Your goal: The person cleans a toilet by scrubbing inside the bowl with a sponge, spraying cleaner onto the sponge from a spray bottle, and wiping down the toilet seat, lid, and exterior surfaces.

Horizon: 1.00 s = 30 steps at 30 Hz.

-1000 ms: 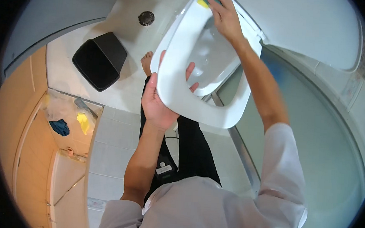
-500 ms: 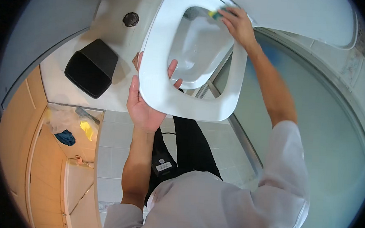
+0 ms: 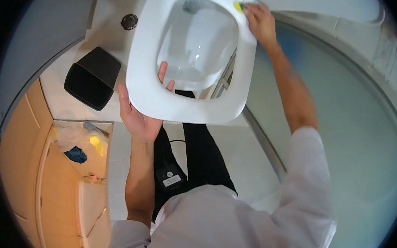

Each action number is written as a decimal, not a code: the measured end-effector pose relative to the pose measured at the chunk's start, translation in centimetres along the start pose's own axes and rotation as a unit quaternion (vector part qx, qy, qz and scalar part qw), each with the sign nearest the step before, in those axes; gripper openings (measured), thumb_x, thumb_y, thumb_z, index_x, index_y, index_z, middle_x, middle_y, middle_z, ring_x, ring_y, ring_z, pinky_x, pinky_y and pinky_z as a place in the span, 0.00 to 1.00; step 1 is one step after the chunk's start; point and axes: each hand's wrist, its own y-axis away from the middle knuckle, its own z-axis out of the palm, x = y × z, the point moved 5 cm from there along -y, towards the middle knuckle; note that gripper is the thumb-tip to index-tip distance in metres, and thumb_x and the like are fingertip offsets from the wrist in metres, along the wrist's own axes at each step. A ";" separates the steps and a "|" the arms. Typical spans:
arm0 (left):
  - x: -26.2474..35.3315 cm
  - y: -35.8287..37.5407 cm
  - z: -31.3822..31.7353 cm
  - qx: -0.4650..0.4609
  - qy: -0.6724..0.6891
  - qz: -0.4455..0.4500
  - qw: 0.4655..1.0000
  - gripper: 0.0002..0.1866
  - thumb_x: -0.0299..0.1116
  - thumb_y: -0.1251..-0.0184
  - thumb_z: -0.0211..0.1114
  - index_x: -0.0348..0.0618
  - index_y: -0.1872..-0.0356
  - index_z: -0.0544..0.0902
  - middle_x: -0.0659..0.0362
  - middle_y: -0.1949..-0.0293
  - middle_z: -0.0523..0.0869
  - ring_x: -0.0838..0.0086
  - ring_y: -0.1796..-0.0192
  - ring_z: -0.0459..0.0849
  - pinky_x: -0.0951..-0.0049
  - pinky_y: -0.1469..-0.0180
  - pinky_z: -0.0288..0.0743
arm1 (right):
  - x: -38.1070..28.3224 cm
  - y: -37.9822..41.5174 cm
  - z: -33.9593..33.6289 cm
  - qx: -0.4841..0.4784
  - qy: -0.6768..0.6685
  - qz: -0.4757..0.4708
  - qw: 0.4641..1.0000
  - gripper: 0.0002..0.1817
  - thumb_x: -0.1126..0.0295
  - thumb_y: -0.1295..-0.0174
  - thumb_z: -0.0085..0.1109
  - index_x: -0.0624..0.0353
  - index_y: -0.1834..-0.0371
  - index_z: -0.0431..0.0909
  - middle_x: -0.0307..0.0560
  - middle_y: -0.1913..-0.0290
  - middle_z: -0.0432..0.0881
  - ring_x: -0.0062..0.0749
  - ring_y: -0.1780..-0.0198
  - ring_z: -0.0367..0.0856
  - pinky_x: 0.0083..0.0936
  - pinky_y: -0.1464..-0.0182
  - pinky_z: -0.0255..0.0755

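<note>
A white toilet seat [image 3: 190, 110] is tilted up above the toilet bowl [image 3: 191, 83], whose inside shows through the seat's opening. My left hand [image 3: 140, 123] holds the seat from beneath at its lower left corner, with fingertips coming up through the opening and the thumb outside the edge. In my right hand [image 3: 261, 25] is a yellow and green sponge [image 3: 238, 7], pinched in the fingers against the upper right part of the seat, near the hinge end. My fingers cover most of the sponge.
The white lid [image 3: 326, 7] stands raised at upper right. A black bin [image 3: 89, 83] lies left of the toilet, below a floor drain [image 3: 129, 21]. Frosted glass panel [image 3: 333, 131] curves along the right. A blue cloth [image 3: 75, 154] and yellow item [image 3: 97, 144] lie lower left.
The seat and my left hand appear farther left in view, and more of the bowl shows. My right hand has brought the sponge from the inner opening onto the seat's upper right surface.
</note>
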 end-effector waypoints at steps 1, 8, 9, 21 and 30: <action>0.1 0.0 0.4 -0.001 -0.005 -0.002 1.000 0.36 0.59 0.13 0.43 0.53 0.13 0.59 0.55 0.13 0.57 0.51 0.11 0.48 0.35 0.16 0.51 | 0.0 0.1 0.0 0.005 -0.034 0.032 0.999 0.14 0.65 0.28 0.65 0.53 0.44 0.92 0.53 0.48 0.88 0.55 0.45 0.82 0.43 0.40 0.77; 0.1 -0.7 -2.2 0.071 -0.086 0.038 0.993 0.36 0.61 0.14 0.44 0.51 0.16 0.63 0.53 0.16 0.65 0.50 0.15 0.60 0.38 0.18 0.57 | -12.6 23.8 -3.3 -0.031 -0.010 0.100 0.994 0.18 0.80 0.35 0.67 0.58 0.42 0.89 0.51 0.39 0.84 0.47 0.41 0.83 0.39 0.40 0.81; 0.4 -0.7 -2.9 0.100 -0.111 0.043 0.988 0.37 0.63 0.14 0.43 0.51 0.16 0.63 0.53 0.18 0.67 0.50 0.17 0.64 0.38 0.18 0.58 | -16.2 24.4 -2.5 -0.036 -0.062 0.094 0.993 0.19 0.79 0.37 0.69 0.57 0.42 0.89 0.52 0.42 0.85 0.48 0.41 0.83 0.43 0.39 0.79; 0.3 -2.1 -5.7 0.101 -0.123 0.037 0.987 0.36 0.63 0.16 0.47 0.52 0.18 0.66 0.54 0.20 0.70 0.55 0.19 0.69 0.44 0.22 0.66 | -18.1 25.4 -1.4 -0.117 -0.071 0.064 0.989 0.26 0.82 0.43 0.73 0.50 0.40 0.88 0.46 0.39 0.83 0.49 0.41 0.81 0.42 0.41 0.82; 4.1 -3.1 -9.4 0.222 -0.349 0.139 0.900 0.31 0.53 0.09 0.42 0.35 0.25 0.70 0.48 0.31 0.80 0.59 0.30 0.80 0.56 0.26 0.72 | -26.7 12.9 11.9 -0.065 -0.291 0.118 0.947 0.17 0.78 0.34 0.66 0.57 0.41 0.85 0.52 0.46 0.82 0.52 0.45 0.80 0.41 0.40 0.77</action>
